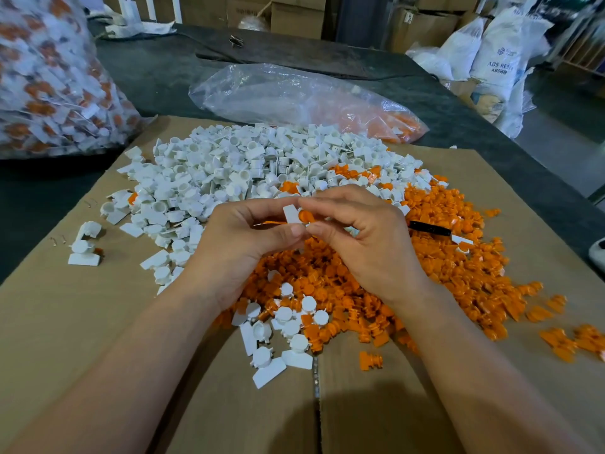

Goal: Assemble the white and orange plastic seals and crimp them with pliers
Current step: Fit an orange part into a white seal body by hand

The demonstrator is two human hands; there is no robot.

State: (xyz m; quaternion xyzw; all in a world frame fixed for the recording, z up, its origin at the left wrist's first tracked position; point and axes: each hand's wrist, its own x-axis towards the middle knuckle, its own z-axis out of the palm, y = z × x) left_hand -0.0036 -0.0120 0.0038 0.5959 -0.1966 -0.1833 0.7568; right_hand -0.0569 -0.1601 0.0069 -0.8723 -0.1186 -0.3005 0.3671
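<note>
Head view: both hands meet over the middle of a cardboard sheet [65, 322] that lies on a dark surface [157, 77]. The left hand [245, 244] pinches a white piece [290, 213] between thumb and forefinger. The right hand [363, 247] pinches an orange piece [306, 216] with curled fingertips and holds it against the white one. Whether the two are already seated together I cannot tell.

Behind the hands lies a white pile [245, 165], and below and to the right of them an orange pile [451, 276]. A black handle [429, 228], possibly the pliers, rests on the orange heap just beside the right hand.

The parts look like small, light, rigid moulded plastic, smooth enough to slip from the fingertips. The flat tab of the white piece looks like the best place to hold it, which leaves its round cup free. The orange piece is probably best taken by its wider head. Pressing it in crooked could jam it.

A clear bag [311, 99] and a full bag [49, 83] lie farther back.
</note>
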